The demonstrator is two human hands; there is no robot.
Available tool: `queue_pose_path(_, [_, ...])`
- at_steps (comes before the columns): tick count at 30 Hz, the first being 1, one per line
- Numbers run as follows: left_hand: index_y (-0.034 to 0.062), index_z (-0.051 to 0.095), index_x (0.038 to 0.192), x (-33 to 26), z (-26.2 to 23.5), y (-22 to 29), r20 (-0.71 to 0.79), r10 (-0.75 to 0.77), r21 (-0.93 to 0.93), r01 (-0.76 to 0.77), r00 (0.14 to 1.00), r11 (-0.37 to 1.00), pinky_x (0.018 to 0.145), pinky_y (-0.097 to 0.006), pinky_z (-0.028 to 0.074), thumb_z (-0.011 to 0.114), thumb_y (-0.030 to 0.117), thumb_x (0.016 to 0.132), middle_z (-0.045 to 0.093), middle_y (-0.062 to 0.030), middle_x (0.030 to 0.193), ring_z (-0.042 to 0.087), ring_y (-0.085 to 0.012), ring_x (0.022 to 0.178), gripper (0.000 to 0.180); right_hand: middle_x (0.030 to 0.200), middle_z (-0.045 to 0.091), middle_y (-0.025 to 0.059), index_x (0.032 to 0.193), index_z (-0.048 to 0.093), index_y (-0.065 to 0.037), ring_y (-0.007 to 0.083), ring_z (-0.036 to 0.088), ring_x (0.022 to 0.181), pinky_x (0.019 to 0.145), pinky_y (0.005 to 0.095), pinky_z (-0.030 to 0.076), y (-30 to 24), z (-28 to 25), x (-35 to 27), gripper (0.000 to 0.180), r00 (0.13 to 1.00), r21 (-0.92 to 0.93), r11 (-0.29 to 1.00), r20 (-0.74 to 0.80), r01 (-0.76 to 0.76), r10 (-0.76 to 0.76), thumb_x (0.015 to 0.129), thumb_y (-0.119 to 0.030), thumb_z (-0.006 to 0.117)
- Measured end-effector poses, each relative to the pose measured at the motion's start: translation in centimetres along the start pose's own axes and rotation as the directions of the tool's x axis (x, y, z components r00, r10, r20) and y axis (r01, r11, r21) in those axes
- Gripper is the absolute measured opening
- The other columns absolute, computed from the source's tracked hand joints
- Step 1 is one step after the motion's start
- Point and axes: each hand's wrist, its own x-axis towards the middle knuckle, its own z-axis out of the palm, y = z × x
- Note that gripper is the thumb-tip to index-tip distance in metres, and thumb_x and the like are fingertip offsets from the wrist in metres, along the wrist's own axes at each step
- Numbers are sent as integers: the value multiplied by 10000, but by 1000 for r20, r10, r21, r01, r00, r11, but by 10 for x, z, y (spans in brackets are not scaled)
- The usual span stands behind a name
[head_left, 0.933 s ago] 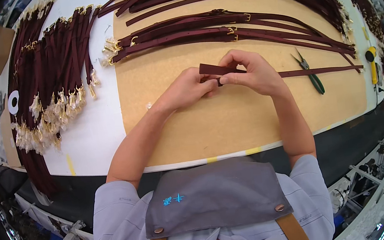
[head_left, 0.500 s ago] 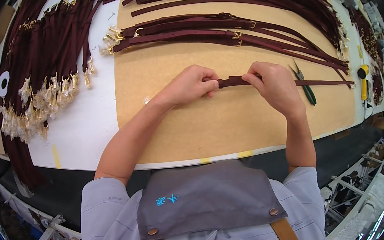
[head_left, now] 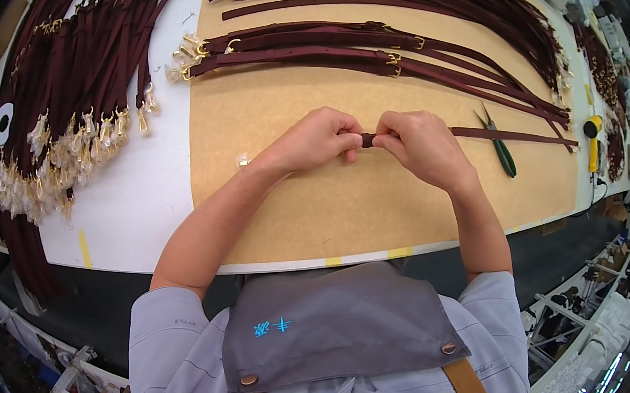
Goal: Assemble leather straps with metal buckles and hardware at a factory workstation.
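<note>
Both hands meet over the middle of the tan board (head_left: 318,220) that covers the bench (head_left: 134,212). The left hand (head_left: 316,141) is curled closed, its fingertips pinching the near end of a dark maroon strap (head_left: 510,135), and the right hand (head_left: 420,147) is likewise closed around that same end, so only a short bit of the strap shows between the two. From the right hand the strap runs flat across the board toward the right edge. A pair of green-handled snips (head_left: 500,150) lies just beside the strap, right of the right hand. Farther back on the board lie several long straps with gold buckles (head_left: 327,48), well apart from the hands. On the white part of the bench to the left lies a heap of maroon straps with gold clasps (head_left: 65,110).
</note>
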Motion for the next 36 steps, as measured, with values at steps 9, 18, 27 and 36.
queue_pose_path(9, [-23, 658, 925, 6, -14, 21, -45, 40, 44, -38, 998, 998, 664, -275, 467, 548, 101, 904, 645, -35, 720, 580, -96, 686, 167, 623, 568, 133, 791, 600, 25, 210, 518, 556, 550, 347, 422, 14, 1, 22, 217, 995, 414, 907, -25, -77, 96, 843, -174, 669])
queue_pose_path(18, [-31, 656, 819, 2, 10, -4, -48, 225, -6, -226, 973, 974, 569, -310, 484, 576, 82, 774, 663, -94, 671, 627, -161, 614, 145, 589, 513, -1, 724, 554, 7, 64, 435, 539, 490, 240, 326, 35, 16, -2, 181, 997, 404, 913, -15, -59, 71, 845, -85, 652])
queue_pose_path(27, [-25, 605, 830, 0, -3, 1, -77, 163, 34, -161, 984, 986, 507, -291, 477, 628, 99, 760, 677, -117, 736, 632, -168, 606, 145, 787, 633, 92, 926, 655, 28, 168, 556, 748, 694, 308, 456, 33, 1, 22, 232, 988, 279, 955, 81, 101, -128, 914, -201, 617])
queue_pose_path(36, [-39, 605, 913, 7, -4, -6, -54, 261, -111, -266, 964, 958, 485, -281, 477, 661, 68, 757, 692, -102, 752, 626, -160, 578, 198, 747, 600, 38, 920, 648, 14, 123, 514, 712, 637, 263, 415, 27, -3, 16, 201, 986, 374, 925, 119, 65, -118, 907, -187, 633])
